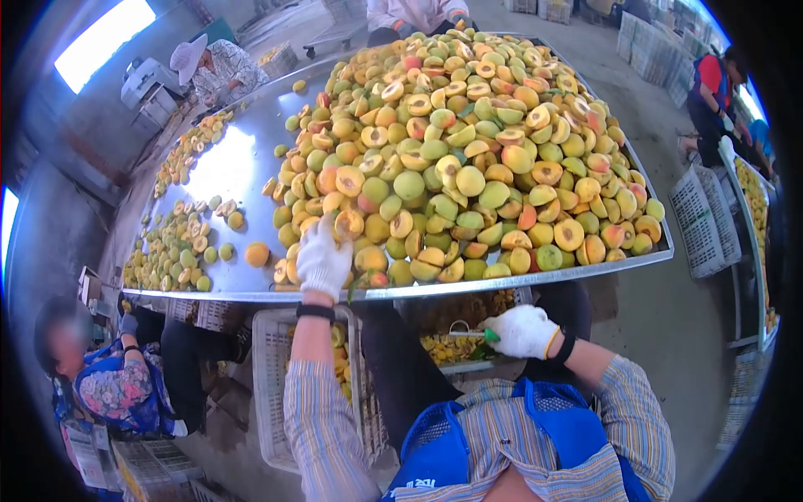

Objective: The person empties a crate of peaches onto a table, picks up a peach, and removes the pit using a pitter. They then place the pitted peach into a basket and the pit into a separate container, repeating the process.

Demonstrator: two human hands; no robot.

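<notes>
My left hand (324, 261), in a white glove, reaches onto the near edge of a large heap of yellow-green peaches (435, 159), many of them cut in halves. Its fingers are stretched out and apart, against the fruit; a cut peach half (349, 224) lies right beside the fingertips. In my right hand (524, 332), also gloved in white, is a pitting tool (465, 330) with a green handle and a bent metal loop. That hand is closed round the handle, over a crate (481, 366) of fruit pieces below the table edge.
The metal table (276, 100) has a raised rim. A white plastic crate (269, 385) with fruit stands by my left leg. Co-workers sit at the left (117, 372), far left (219, 71) and far side (418, 15). More crates (703, 222) stand at right.
</notes>
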